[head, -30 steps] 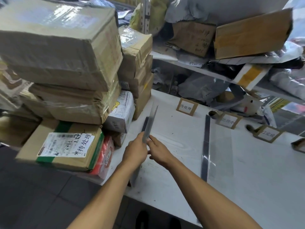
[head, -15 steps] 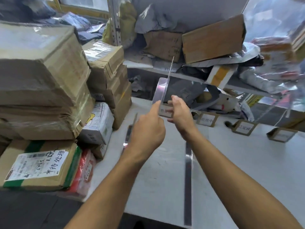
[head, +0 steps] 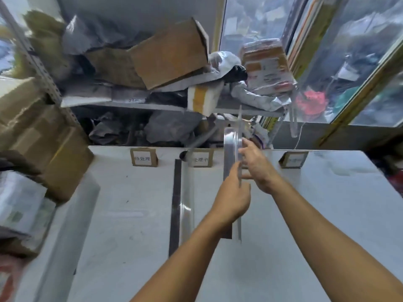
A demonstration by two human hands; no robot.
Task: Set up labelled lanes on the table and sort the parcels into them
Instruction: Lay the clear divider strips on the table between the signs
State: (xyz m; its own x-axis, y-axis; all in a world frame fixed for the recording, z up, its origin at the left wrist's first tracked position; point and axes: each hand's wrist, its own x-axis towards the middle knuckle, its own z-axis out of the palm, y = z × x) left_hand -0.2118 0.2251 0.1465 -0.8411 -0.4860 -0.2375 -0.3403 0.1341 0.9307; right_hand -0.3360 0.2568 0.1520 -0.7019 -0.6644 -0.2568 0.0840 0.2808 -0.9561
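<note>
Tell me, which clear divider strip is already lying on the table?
The clear strip between the first two label cards lies flat on the table. The other strip is held off the table by the left hand and right hand.

The tabletop [head: 122, 225] lies bare between the stacked parcels [head: 32, 153] crowding its left edge and the clear divider strip [head: 182, 205] running from the far edge towards the near edge. Right of both hands, the surface is open out to the right edge. Along the far edge, standing label cards [head: 144, 157] and the cluttered shelf [head: 152, 105] behind them block any reach past it.
</note>
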